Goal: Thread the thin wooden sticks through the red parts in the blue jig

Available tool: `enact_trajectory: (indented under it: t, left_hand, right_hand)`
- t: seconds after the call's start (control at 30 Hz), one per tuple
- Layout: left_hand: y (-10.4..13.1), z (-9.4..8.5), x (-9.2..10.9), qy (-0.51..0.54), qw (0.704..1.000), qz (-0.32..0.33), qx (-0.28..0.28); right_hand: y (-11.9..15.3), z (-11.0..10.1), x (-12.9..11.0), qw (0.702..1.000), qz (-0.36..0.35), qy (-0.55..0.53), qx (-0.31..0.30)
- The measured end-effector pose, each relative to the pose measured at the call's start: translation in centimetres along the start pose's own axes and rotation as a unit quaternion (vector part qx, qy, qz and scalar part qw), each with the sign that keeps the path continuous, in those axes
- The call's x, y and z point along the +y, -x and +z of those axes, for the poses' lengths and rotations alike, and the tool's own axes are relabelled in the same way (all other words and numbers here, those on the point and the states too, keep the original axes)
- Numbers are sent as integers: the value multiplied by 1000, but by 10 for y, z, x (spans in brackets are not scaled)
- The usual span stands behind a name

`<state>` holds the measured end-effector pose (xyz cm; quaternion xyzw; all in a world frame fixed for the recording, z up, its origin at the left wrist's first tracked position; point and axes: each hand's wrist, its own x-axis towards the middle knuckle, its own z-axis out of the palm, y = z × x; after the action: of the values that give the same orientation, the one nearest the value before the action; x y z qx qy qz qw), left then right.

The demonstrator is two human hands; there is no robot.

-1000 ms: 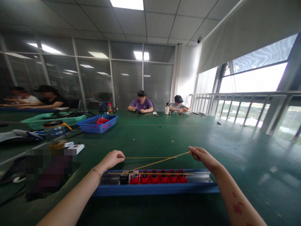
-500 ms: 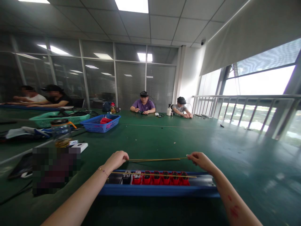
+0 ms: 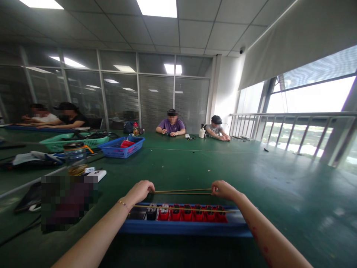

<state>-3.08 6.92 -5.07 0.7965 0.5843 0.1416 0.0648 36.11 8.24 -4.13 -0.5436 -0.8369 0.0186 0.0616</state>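
My left hand point(image 3: 142, 190) is closed in a pinch on the left ends of two thin yellowish sticks point(image 3: 182, 192). My right hand point(image 3: 224, 190) is closed around their right ends, so the sticks span the space between my hands. Below them stands a long blue tray point(image 3: 178, 227) holding a row of small red containers point(image 3: 187, 214) with dark contents. At the row's left end sits a black container point(image 3: 151, 213). Another thin stick point(image 3: 178, 210) lies lengthwise across the containers. My fingers hide the tips of the held sticks.
To the left are a lidded glass jar point(image 3: 75, 160), a white device point(image 3: 100, 175), a blue basket point(image 3: 121, 150) and a green basket point(image 3: 92, 142). Cables lie along the left side. Two people sit across the green table point(image 3: 178, 160), and two more at far left.
My right hand has moved left along the sticks, closer to my left hand, and now covers both right ends. My left hand stays about where it was. The view has shifted slightly.
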Motion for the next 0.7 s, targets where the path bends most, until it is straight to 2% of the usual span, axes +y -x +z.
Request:
enact_trajectory:
  t: [0.2,0.33,0.4,0.5,0.57,0.7]
  left_hand:
    - [-1,-4,5,13,1000,-16,3]
    - [5,-34,21,48,999,-3,-2]
    - [14,-54,37,89,994,38,-50]
    - [33,-76,62,97,977,101,-160]
    - [44,-80,75,71,973,122,-182]
    - [53,-75,89,45,979,128,-150]
  right_hand:
    - [5,4,-2,1000,10,-1,25]
    - [8,10,1,999,-2,-25,40]
    - [8,13,2,998,-4,-39,42]
    - [7,16,4,998,-1,-51,34]
    - [7,16,5,998,0,-57,29]
    - [9,16,4,997,2,-66,30]
